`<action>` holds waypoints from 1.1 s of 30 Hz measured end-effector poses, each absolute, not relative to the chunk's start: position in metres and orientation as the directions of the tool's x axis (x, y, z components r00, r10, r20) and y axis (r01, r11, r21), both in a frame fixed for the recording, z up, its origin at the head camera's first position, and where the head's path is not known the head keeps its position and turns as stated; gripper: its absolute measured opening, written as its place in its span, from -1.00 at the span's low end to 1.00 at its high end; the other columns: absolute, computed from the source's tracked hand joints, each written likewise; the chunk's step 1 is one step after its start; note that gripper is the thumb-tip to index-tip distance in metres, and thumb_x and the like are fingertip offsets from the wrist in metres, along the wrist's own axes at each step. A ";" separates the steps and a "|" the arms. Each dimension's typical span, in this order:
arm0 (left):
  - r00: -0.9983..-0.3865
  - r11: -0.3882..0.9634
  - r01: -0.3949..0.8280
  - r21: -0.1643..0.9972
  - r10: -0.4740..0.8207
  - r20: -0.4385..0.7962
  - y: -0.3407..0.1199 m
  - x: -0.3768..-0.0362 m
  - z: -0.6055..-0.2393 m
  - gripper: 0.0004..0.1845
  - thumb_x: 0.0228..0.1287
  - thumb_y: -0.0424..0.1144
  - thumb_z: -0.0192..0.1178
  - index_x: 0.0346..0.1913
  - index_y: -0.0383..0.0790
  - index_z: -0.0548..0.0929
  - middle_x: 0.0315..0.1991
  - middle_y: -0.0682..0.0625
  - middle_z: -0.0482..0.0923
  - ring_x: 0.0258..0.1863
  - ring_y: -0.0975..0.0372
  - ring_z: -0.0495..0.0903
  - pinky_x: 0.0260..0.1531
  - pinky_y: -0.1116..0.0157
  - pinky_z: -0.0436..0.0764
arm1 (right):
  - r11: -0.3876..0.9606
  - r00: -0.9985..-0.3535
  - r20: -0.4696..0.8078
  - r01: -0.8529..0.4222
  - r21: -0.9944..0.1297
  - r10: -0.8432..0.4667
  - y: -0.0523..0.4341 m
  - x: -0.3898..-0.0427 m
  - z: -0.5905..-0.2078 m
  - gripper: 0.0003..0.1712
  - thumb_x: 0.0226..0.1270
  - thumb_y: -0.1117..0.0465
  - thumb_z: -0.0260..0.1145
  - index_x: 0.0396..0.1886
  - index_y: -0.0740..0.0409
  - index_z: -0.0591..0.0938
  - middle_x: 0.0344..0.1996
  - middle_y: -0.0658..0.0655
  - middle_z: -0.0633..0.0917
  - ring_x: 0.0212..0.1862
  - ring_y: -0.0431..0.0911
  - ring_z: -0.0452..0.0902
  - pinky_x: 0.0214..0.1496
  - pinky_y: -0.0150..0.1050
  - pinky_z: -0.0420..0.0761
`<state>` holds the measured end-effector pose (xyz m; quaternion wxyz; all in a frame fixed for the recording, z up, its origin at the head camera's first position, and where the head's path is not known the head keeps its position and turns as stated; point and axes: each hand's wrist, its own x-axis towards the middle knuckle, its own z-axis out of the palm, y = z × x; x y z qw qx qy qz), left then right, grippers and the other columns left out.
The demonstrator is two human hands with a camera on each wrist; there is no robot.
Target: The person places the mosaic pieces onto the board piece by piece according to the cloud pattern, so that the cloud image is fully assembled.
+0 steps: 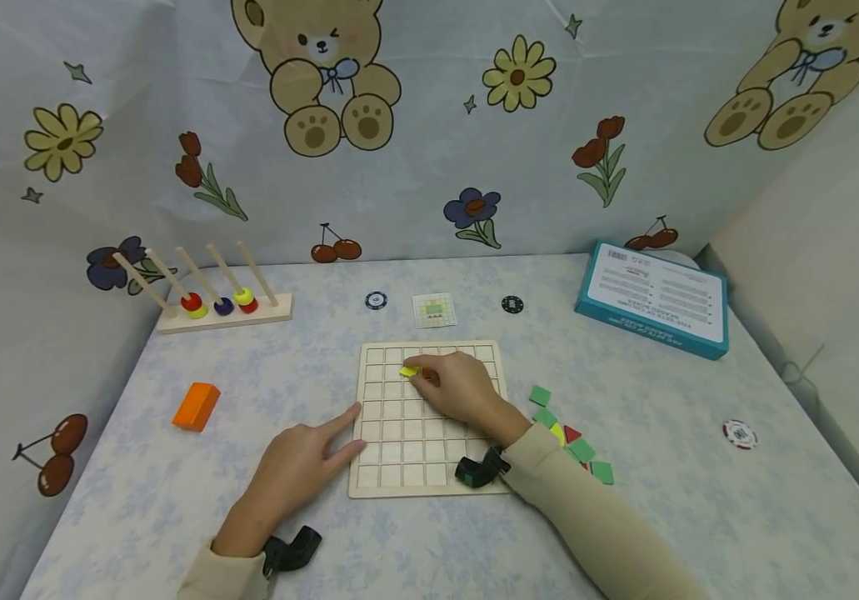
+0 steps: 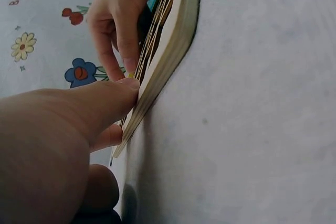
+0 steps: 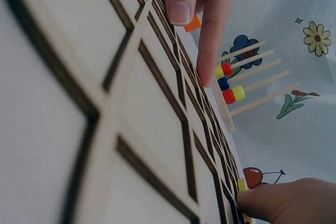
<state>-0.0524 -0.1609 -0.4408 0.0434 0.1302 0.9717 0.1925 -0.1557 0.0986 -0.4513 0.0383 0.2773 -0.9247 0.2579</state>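
A pale wooden grid board [image 1: 392, 454] lies flat on the table, its square cells framed by raised strips. Over its upper left part, my right hand [image 1: 462, 387] pinches a small yellow tile [image 1: 409, 372] between thumb and fingers, at a cell near the second row. The yellow tile [image 3: 242, 184] also shows beside the thumb in the right wrist view. My left hand [image 1: 297, 462] touches the board's left edge with index finger and thumb extended. In the left wrist view, that thumb [image 2: 113, 95] rests along the board's side [image 2: 173, 51].
Green tiles [image 1: 581, 450], with red and yellow ones, lie right of the board. Behind it are a pattern card [image 1: 434, 311] and two chips; another chip [image 1: 740, 434] lies far right. A peg rack [image 1: 227, 317], an orange block [image 1: 197, 407] and a teal box [image 1: 654, 296] stand around.
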 end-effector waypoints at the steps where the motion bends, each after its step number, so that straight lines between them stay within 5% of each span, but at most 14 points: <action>1: -0.962 0.892 0.237 0.385 0.270 -0.034 -0.161 -0.053 -0.441 -0.34 0.40 0.20 0.25 0.47 0.06 0.48 -0.83 0.18 0.21 -0.79 0.34 0.09 -0.66 0.32 0.17 | 0.712 -0.843 0.215 -0.532 -0.458 -0.492 0.099 -0.155 -0.451 -0.66 0.48 0.07 0.32 0.19 -0.14 0.74 -0.72 -0.21 0.44 -0.68 -0.28 0.22 -0.57 -0.30 0.25; 25: -0.962 0.889 0.245 0.387 0.272 -0.016 -0.160 -0.053 -0.441 -0.35 0.39 0.19 0.27 0.45 0.04 0.51 -0.82 0.18 0.21 -0.79 0.34 0.08 -0.66 0.32 0.15 | 0.670 -0.827 0.224 -0.552 -0.497 -0.515 0.104 -0.156 -0.451 -0.67 0.50 0.17 0.29 0.18 -0.12 0.75 -0.83 -0.16 0.35 -0.73 -0.29 0.15 -0.60 -0.32 0.18; 33: -0.963 0.884 0.239 0.401 0.267 -0.016 -0.160 -0.052 -0.440 -0.35 0.38 0.18 0.28 0.45 0.03 0.52 -0.82 0.18 0.22 -0.78 0.33 0.10 -0.66 0.31 0.18 | 0.654 -0.840 0.196 -0.522 -0.548 -0.506 0.106 -0.155 -0.446 -0.55 0.53 0.16 0.26 0.36 -0.12 0.62 -0.80 -0.13 0.37 -0.73 -0.28 0.18 -0.61 -0.33 0.23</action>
